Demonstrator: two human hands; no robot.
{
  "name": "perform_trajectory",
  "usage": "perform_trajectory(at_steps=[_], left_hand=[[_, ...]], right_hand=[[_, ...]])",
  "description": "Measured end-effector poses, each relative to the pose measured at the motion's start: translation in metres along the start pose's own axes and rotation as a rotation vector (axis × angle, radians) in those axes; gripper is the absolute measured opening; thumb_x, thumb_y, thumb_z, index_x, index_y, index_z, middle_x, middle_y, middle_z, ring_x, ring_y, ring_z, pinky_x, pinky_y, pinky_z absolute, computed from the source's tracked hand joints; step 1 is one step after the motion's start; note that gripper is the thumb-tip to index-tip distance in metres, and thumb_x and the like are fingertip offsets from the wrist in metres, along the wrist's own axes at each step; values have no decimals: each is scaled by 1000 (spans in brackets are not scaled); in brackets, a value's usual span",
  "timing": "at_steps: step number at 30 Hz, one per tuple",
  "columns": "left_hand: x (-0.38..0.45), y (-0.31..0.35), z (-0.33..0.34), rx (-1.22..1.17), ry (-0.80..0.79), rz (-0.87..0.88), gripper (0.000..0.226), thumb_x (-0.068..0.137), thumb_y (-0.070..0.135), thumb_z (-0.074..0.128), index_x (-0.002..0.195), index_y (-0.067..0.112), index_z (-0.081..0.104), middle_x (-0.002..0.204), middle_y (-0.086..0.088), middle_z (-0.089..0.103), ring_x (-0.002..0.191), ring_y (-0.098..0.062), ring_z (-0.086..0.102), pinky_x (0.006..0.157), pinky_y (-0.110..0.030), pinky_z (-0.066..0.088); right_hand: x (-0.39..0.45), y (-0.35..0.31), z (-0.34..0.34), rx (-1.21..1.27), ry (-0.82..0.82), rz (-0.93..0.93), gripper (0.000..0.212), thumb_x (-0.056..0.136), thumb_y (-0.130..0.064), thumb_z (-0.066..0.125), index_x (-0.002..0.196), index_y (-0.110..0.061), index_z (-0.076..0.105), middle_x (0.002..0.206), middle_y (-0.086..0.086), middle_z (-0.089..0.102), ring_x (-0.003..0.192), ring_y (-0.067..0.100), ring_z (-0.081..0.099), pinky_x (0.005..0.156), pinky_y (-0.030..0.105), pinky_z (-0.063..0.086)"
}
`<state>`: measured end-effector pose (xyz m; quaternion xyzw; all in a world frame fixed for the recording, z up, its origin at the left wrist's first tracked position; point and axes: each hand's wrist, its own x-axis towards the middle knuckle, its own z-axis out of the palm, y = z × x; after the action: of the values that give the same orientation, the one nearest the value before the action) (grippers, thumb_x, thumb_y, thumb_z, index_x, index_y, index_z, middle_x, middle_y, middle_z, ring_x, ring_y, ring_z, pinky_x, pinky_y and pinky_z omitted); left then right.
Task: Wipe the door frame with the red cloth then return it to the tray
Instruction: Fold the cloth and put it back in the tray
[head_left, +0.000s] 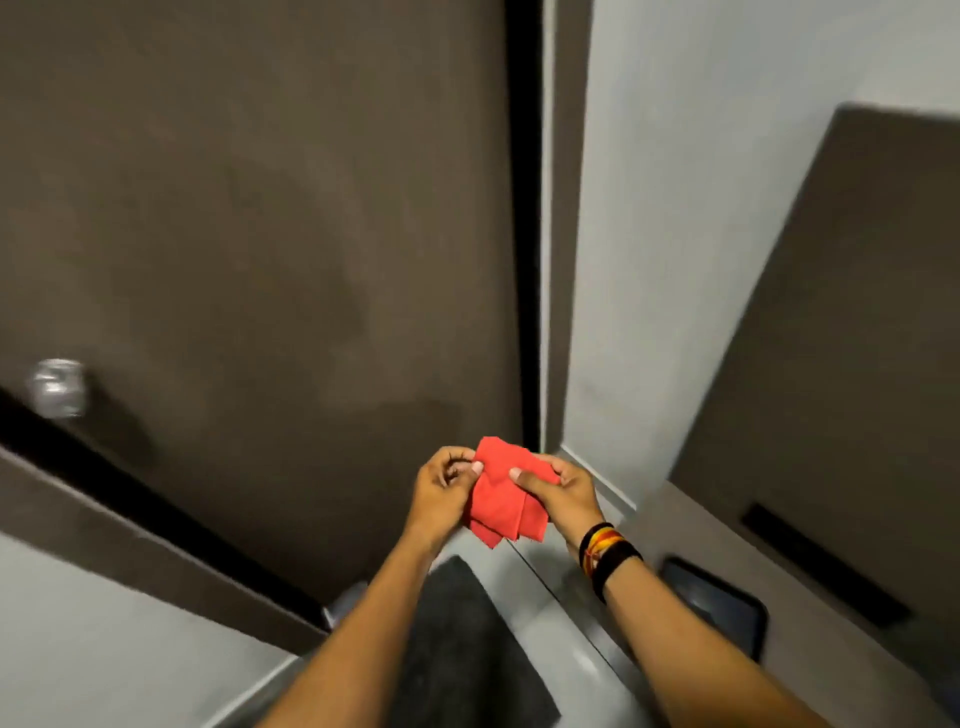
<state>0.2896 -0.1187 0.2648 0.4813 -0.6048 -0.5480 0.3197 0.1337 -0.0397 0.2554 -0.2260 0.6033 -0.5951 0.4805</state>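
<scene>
**Before the door frame, both hands gather the red cloth**

At far left, a blurred silver door knob (57, 387) stands out from the dark brown door (260, 234). Moving right, the left hand (441, 486) has its grip pinched together on the left edge of the red cloth (501, 496), thumb on top and fingers curled behind. That cloth hangs in mid-air between the two hands, loosely folded into several layers, with pointed corners drooping below the hands. It looks light, soft and limp, so it should bunch easily and will not hold a shape by itself; a full palm behind a folded pad would probably serve better for wiping than these fingertip pinches at the edges. Right of it, the right hand (561, 488) is closed on the cloth's right side, thumb pressing across the front, with banded bracelets (605, 553) on the wrist. Behind the hands the black door frame (522, 234) runs upward, near the cloth but not touching it. No tray can be made out clearly; a dark rounded object (719, 605) lies low at right, its nature unclear.
</scene>
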Motion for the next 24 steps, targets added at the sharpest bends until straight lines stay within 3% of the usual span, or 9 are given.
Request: perform_trajectory(at_steps=[4, 7, 10, 12, 14, 16, 21, 24], left_hand=[[-2, -72, 128, -72, -96, -219, 15, 94, -6, 65, 108, -5, 72, 94, -13, 72, 81, -14, 65, 71, -11, 55], [-18, -122, 211, -106, -153, -378, 16, 94, -3, 67, 108, -1, 75, 97, -11, 74, 85, -16, 67, 74, -14, 56], [-35, -174, 279, -95, -238, -527, 18, 95, 2, 67, 110, 5, 77, 104, -10, 77, 86, -15, 69, 77, -15, 58], [-46, -203, 313, -92, -281, -630, 22, 97, 4, 65, 116, 6, 76, 113, -14, 77, 99, -24, 72, 93, -29, 61], [-50, -229, 338, -84, -293, -704, 26, 98, 3, 64, 121, 7, 73, 121, -18, 75, 114, -35, 69, 106, -44, 57], [-49, -253, 357, -64, -328, -726, 29, 100, 2, 60, 125, 11, 71, 124, -17, 73, 118, -36, 67, 107, -47, 55], [-30, -297, 381, 12, -467, -697, 52, 100, -10, 47, 147, 11, 55, 139, -13, 66, 125, -29, 65, 115, -41, 50], [-21, -321, 387, 76, -470, -670, 47, 106, 5, 48, 151, 15, 50, 143, -12, 63, 100, -18, 68, 94, -29, 58]], right_hand=[[8, 74, -114, -5, 251, 155, 23, 80, -1, 78, 99, -12, 74, 105, 19, 75, 84, 22, 72, 73, 27, 62], [3, 128, -188, -88, 407, 264, 16, 81, -6, 79, 91, -16, 72, 99, 14, 73, 91, 32, 68, 86, 44, 58], [1, 180, -250, -99, 539, 378, 17, 81, 0, 77, 90, -13, 70, 98, 16, 71, 93, 31, 65, 81, 41, 55], [1, 212, -283, -107, 618, 444, 25, 81, 1, 77, 104, -4, 68, 106, 18, 71, 97, 32, 66, 73, 32, 54], [7, 239, -308, -148, 637, 502, 37, 82, 1, 75, 117, 4, 64, 115, 21, 70, 104, 36, 67, 83, 40, 57], [19, 262, -327, -159, 652, 549, 43, 82, 3, 72, 124, 5, 61, 119, 25, 68, 109, 41, 66, 95, 49, 54], [58, 303, -356, -212, 686, 593, 35, 82, 8, 64, 117, 8, 64, 117, 26, 70, 109, 41, 67, 96, 46, 54], [69, 323, -368, -270, 654, 633, 36, 90, -3, 62, 125, 4, 62, 122, 25, 68, 111, 39, 65, 92, 40, 52]])
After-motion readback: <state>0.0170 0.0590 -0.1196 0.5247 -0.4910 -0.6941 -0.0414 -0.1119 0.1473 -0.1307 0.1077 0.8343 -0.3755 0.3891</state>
